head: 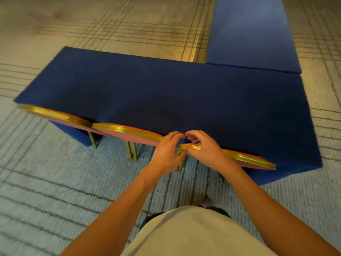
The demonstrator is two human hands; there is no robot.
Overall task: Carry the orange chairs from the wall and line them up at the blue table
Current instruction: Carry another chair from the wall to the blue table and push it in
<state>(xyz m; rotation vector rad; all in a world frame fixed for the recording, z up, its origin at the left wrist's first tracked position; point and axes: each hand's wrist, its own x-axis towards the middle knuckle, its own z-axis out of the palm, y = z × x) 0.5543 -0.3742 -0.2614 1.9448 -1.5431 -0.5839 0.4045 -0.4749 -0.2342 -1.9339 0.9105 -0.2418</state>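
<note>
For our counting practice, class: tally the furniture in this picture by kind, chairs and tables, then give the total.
Orange chairs: 3
Blue tables: 2
Total: 5

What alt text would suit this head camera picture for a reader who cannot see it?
Seen from above, a person's right hand grips the back of the right chair, the left hand curled beside it, at a blue table. Two more orange chairs, the middle chair and left chair, stand tucked in alongside on carpet.
</note>
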